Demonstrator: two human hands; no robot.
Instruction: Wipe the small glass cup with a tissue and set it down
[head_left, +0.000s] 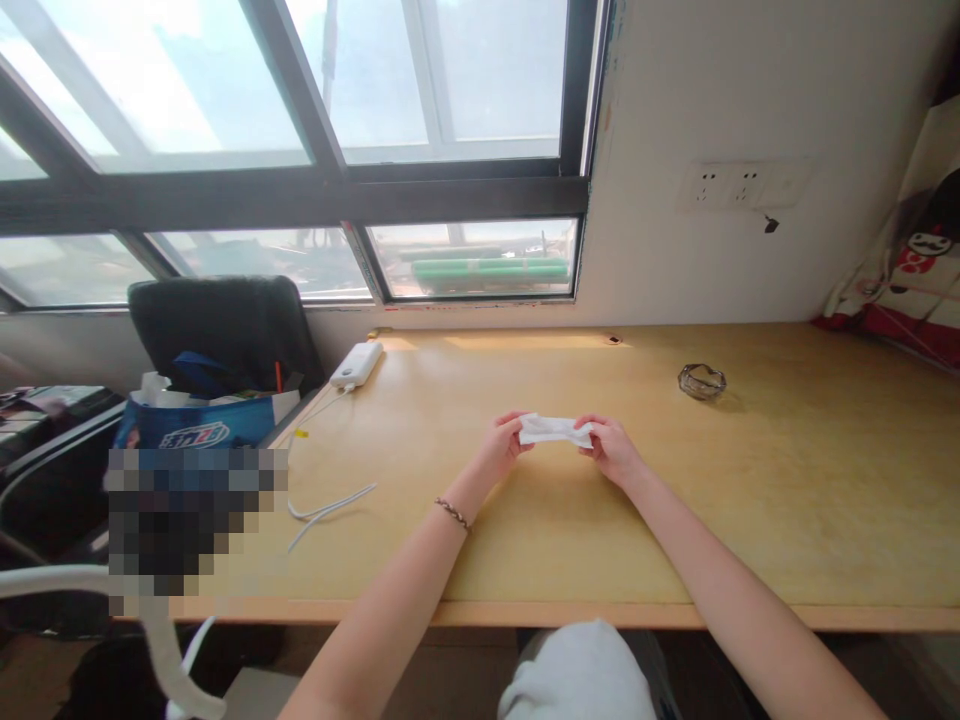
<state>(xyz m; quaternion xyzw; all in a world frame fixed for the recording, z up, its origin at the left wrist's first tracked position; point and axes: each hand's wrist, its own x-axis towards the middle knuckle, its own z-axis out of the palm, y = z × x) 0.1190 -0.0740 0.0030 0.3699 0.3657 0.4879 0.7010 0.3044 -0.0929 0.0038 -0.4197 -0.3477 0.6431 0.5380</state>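
Observation:
A small white folded tissue (556, 430) is stretched lengthwise between my two hands, just above the wooden table (787, 500). My left hand (508, 441) pinches its left end, thumb on top, with a braided bracelet round the wrist. At the opposite end my right hand (609, 449) grips it in the same way. Both hands are closed on the tissue, and the fingertips underneath are partly hidden. The tissue looks slightly creased in the middle.
A glass ashtray (702, 382) stands at the right back. On the left lie a white power bank (357, 366) and a white cable (330, 508). Beyond the left edge, a blue bag (202, 420) rests on a black chair (225, 325). Wall sockets (727, 187) are behind.

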